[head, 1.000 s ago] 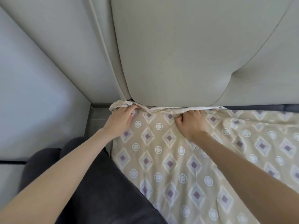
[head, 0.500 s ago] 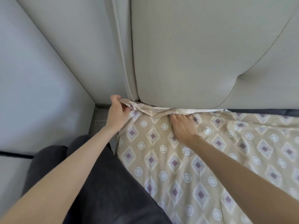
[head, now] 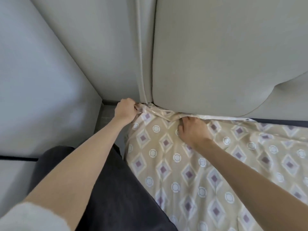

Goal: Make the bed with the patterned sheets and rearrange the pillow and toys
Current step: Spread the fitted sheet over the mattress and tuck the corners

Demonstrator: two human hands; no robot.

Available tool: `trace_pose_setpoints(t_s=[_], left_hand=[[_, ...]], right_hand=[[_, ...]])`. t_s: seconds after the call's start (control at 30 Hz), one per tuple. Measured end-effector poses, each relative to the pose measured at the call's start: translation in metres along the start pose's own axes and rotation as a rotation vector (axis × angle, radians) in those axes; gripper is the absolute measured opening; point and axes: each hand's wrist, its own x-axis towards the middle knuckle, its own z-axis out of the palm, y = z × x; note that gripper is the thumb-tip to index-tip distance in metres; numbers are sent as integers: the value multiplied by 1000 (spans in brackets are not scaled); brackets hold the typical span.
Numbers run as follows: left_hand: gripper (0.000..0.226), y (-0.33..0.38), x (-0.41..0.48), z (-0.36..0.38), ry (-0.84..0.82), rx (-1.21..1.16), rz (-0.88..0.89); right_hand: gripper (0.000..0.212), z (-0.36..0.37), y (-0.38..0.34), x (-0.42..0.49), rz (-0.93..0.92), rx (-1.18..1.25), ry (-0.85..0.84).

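Note:
A beige patterned sheet (head: 191,164) with purple diamonds and white rings covers the bed's top left corner. My left hand (head: 125,110) grips the bunched corner of the sheet at the foot of the headboard. My right hand (head: 191,130) lies on the sheet near its top edge, fingers curled into the fold where the sheet meets the padded beige headboard (head: 225,55). No pillow or toys are in sight.
A grey wall (head: 41,89) stands close on the left, leaving a narrow strip of floor (head: 106,117) beside the bed. Dark mattress (head: 283,121) shows along the headboard at right. My dark-clothed leg (head: 108,197) is against the bed's side.
My left hand has closed round the sheet's corner and pulled it outward to the left. My right hand has curled its fingers at the top edge.

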Motion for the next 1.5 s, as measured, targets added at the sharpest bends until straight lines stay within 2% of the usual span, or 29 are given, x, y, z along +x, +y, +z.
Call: trace_pose_setpoints(t_s=[0.1,0.17,0.23,0.3,0.37,0.47,0.57,0.73,0.93,1.03,1.1,1.2,1.23,1.27,1.3,1.4,1.5], left_hand=[[22,5,17,0,-54,110,-10],[21,4,20,0,-64,165,-4],[27,-1,16,1,-71,180,7],[28,-9,12,4,-102,147,-25],[22,-14,8,8,-130,149,-69],[16,-11,7,10,-87,259,-37],[21,-8,14,12,-81,325,-9],[23,-7,28,17,-108,415,46],[21,-12,34,26,-148,396,79],[22,-17,37,26,-231,244,90],[22,-25,39,23,-340,-110,46],[38,-26,33,12,-374,-793,-250],[39,-25,31,12,-359,-976,-343],[36,-21,29,12,-362,-1049,-397],[32,-16,28,13,-382,-1039,-406],[37,-2,26,15,-340,-753,-332],[37,2,28,21,-290,-713,-306]], right_hand=[[33,6,-3,-2,40,33,-32],[30,10,-6,-7,40,67,25],[27,13,-9,-15,-110,99,152],[43,16,-12,-19,-355,60,314],[55,12,-15,-16,-488,6,337],[68,5,-26,-3,-429,-30,172],[71,7,-35,11,-374,-4,55],[66,9,-44,16,-325,46,84],[68,12,-51,24,-313,18,77],[70,14,-50,22,-306,37,85],[69,17,-49,19,-304,54,91],[69,18,-52,20,-268,136,127],[69,18,-54,20,-248,175,154],[69,16,-57,20,-230,205,185],[69,15,-58,20,-218,224,212],[67,12,-57,21,-243,248,262],[62,5,-55,26,-289,237,318]])
